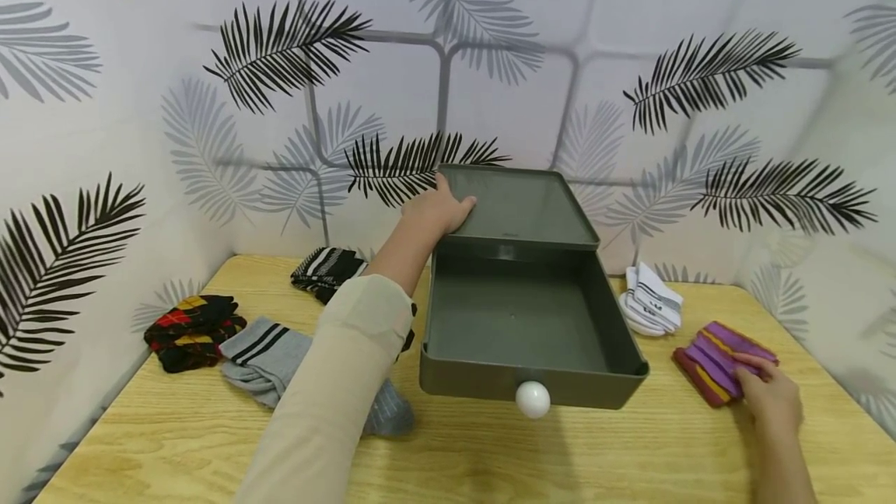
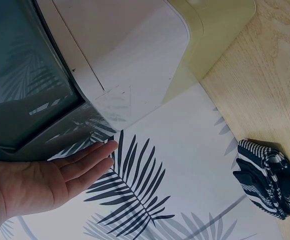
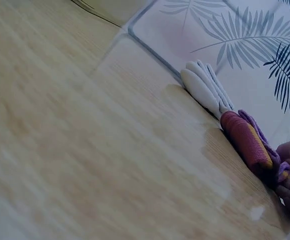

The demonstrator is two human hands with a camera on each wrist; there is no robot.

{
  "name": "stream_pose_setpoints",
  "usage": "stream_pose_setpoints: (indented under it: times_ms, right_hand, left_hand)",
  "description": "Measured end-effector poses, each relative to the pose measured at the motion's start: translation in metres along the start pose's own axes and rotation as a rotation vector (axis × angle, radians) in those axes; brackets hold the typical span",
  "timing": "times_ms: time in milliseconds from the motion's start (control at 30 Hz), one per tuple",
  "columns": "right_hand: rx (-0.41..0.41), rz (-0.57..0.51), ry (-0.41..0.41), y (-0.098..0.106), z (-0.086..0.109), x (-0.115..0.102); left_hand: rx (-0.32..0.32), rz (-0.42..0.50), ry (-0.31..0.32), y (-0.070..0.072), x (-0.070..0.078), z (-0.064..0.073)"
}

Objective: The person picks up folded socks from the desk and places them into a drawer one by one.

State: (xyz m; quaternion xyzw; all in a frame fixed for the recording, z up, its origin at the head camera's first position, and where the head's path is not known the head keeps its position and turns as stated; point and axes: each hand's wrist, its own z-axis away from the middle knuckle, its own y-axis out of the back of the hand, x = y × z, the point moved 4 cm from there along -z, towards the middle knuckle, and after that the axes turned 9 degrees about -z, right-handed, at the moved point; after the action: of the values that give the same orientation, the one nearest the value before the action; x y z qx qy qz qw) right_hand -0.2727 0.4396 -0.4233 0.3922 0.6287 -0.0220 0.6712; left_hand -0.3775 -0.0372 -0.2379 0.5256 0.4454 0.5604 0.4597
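Observation:
A dark grey box [image 1: 525, 309] with a white round knob [image 1: 533, 400] on its front stands with its lid [image 1: 518, 204] swung up and tilted back. My left hand [image 1: 437, 212] grips the lid's left edge, thumb on the inner face; in the left wrist view the fingers of this left hand [image 2: 55, 182] stretch out behind it. To the right of the box, my right hand [image 1: 773, 395] pinches the near right edge of a folded pair of purple and maroon socks with yellow stripes [image 1: 721, 360]. The right wrist view shows these striped socks [image 3: 247, 140] low over the table.
White folded socks [image 1: 651, 302] lie between box and striped pair. At left are red-and-black checked socks [image 1: 192, 333], grey socks with black stripes [image 1: 269, 356] and black-and-white socks [image 1: 325, 271]. A dark grey sock [image 1: 388, 411] shows beside my left sleeve. Leaf-patterned cloth [image 1: 504, 99] backs the wooden table [image 1: 490, 457].

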Motion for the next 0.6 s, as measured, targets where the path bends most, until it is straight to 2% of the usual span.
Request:
stream_pose_setpoints:
  times_ms: [133, 233, 300, 467, 600]
  right_hand:
    - [0.054, -0.121, -0.008, 0.002, 0.0, 0.003]
    - [0.051, -0.247, -0.033, 0.002, 0.0, 0.006]
    - [0.03, -0.34, -0.071, 0.002, -0.002, 0.008]
    - [0.004, -0.566, -0.228, -0.001, -0.004, 0.011]
    - [0.01, -0.682, -0.236, -0.001, -0.004, 0.011]
  left_hand:
    - [-0.008, 0.013, 0.0, -0.001, -0.001, 0.0]
    - [-0.012, 0.016, -0.001, -0.001, -0.001, 0.001]
    - [-0.01, 0.016, 0.001, 0.0, -0.001, 0.001]
    - [-0.006, 0.023, 0.001, 0.002, -0.001, 0.002]
    - [-0.001, 0.02, -0.001, 0.002, -0.001, 0.003]
